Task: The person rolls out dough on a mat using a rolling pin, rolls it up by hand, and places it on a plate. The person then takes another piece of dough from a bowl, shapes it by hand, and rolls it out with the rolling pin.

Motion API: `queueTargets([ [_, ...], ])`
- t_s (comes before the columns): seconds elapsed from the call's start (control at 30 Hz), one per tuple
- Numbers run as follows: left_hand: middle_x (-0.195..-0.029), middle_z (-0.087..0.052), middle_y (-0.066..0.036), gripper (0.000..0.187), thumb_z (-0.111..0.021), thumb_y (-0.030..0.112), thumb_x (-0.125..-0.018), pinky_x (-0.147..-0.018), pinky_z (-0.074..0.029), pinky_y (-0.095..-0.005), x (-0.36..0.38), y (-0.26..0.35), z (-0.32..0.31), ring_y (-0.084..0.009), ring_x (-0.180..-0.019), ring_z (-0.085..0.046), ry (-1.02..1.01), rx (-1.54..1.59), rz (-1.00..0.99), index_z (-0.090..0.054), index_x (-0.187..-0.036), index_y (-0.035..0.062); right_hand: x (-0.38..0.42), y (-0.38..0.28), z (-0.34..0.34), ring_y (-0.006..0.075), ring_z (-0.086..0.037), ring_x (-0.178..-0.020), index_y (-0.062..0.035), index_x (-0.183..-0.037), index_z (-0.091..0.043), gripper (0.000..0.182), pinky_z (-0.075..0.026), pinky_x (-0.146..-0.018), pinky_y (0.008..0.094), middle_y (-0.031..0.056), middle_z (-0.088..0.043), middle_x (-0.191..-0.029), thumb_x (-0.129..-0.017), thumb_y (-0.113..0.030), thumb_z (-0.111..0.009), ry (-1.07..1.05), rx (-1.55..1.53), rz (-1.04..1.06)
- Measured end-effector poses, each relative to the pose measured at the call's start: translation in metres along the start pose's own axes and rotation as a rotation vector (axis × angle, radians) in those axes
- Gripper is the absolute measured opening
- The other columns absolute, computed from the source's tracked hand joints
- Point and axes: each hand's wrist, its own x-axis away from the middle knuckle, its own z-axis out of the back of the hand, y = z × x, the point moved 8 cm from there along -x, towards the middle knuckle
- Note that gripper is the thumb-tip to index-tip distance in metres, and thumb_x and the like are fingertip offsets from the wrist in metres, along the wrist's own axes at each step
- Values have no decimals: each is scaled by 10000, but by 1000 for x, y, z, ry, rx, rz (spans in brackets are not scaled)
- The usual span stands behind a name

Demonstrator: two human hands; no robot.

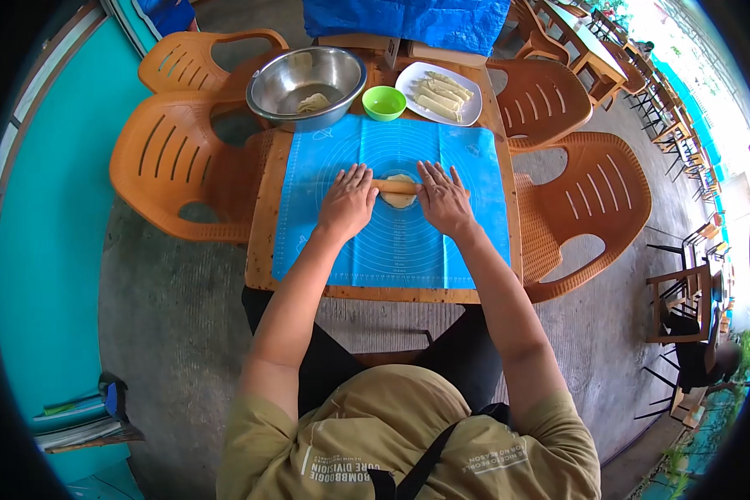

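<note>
A wooden rolling pin [394, 187] lies crosswise over a flat round of dough [398, 202] on a blue silicone mat [392, 258]. My left hand [347, 200] rests palm down on the pin's left end, fingers stretched out. On the right end lies my right hand [444, 198], also flat with its fingers spread. The dough shows between both hands, partly covered by the pin. Beyond the mat stand a steel bowl [262, 93] with a lump of dough [312, 103] inside, a small green bowl [384, 103], and a white plate [470, 111] holding several pale rolled pieces [440, 93].
The wooden table [262, 242] has orange plastic chairs [175, 162] on its left and more chairs [596, 196] on its right. Blue plastic sheeting [408, 25] covers something at the far end. A teal wall [42, 250] runs along the left.
</note>
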Motion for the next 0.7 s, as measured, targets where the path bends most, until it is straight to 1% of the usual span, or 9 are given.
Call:
queueTargets([
  [0.1, -1677, -431, -176, 600, -341, 404, -1167, -1332, -223, -452, -7, -3, -4, -290, -1590, -348, -32, -2, 20, -463, -1588, -5, -8, 4, -3, 371, -413, -1543, -74, -1609, -462, 570, -199, -1317, 560, 197, -514, -1610, -1139, -384, -377, -30, 9, -31],
  [0.17, -1710, -375, -168, 642, -271, 427, -1172, -1348, -181, -446, -12, -5, -9, -290, -1611, -302, -90, -5, 32, -392, -1625, -11, -12, 6, -4, 365, -390, -1558, -74, -1614, -457, 593, -194, -1321, 550, 197, -495, -1625, -1147, -417, -329, -71, 10, -62],
  [0.3, -1725, -349, -163, 660, -249, 444, -1170, -1349, -171, -448, -23, -7, -11, -281, -1620, -282, -106, -19, 45, -371, -1638, -6, -22, 12, -9, 364, -355, -1576, -82, -1619, -455, 609, -191, -1326, 531, 194, -467, -1646, -1152, -438, -296, -93, 5, -78],
  [0.37, -1725, -348, -165, 669, -237, 453, -1168, -1350, -164, -453, -30, -9, -13, -283, -1623, -272, -123, -25, 59, -374, -1636, -6, -27, 15, -11, 378, -326, -1588, -92, -1621, -455, 619, -190, -1328, 518, 196, -441, -1663, -1152, -453, -277, -116, 9, -95],
  [0.5, -1728, -343, -164, 680, -223, 462, -1166, -1351, -152, -458, -45, -14, -20, -287, -1628, -259, -125, -64, 64, -377, -1635, -5, -39, 24, -18, 396, -303, -1595, -100, -1621, -458, 626, -191, -1328, 512, 208, -424, -1670, -1150, -470, -278, -122, 11, -108],
  [0.6, -1729, -343, -164, 686, -219, 466, -1163, -1350, -142, -479, -57, -16, -24, -294, -1631, -252, -170, -92, 84, -377, -1636, -5, -47, 28, -18, 407, -287, -1599, -100, -1619, -463, 630, -200, -1326, 511, 223, -412, -1672, -1149, -479, -280, -107, 43, -109],
  [0.7, -1739, -327, -152, 689, -219, 475, -1161, -1348, -131, -496, -65, -17, -25, -272, -1637, -237, -165, -121, 109, -384, -1638, 8, -55, 34, -22, 409, -278, -1602, -100, -1615, -470, 629, -208, -1324, 511, 233, -408, -1671, -1149, -480, -286, -94, 53, -109],
])
